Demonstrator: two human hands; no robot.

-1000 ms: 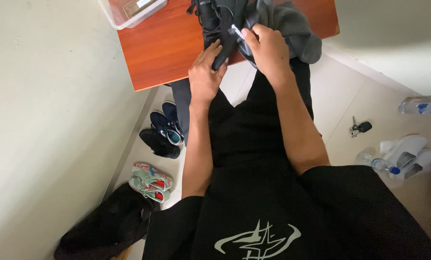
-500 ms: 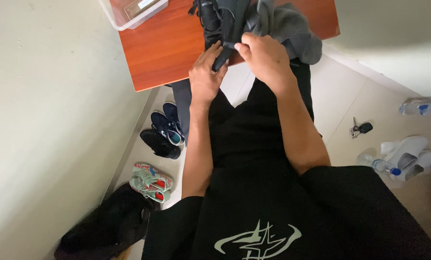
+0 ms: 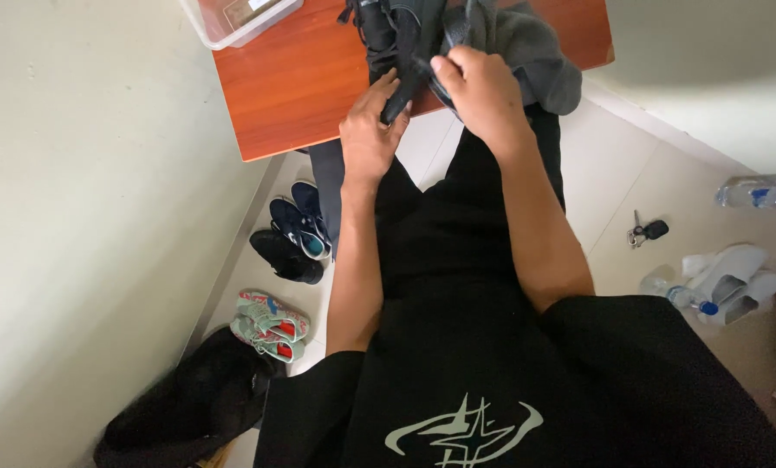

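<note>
Fingers [image 3: 444,65] of my right hand [image 3: 483,91] are curled shut over a fold of the dark grey garment [image 3: 526,43]. The left hand [image 3: 369,139] pinches closed on a black strap [image 3: 402,95] running down from the dark bundle [image 3: 388,26]. Half a second ago the right hand sat a little higher over the cloth; it has since shifted down toward the left, so both grips now meet at the strap. I judge the cloth is being gathered, not released. Garment and bundle lie on the reddish wooden surface [image 3: 301,87], overhanging its near edge, close to my body. A clear plastic box [image 3: 232,22] occupies the far left corner; bare wood lies between. Below, shoes [image 3: 297,234] line the wall; keys [image 3: 648,231] and bottles [image 3: 756,192] lie on the floor to the right.
</note>
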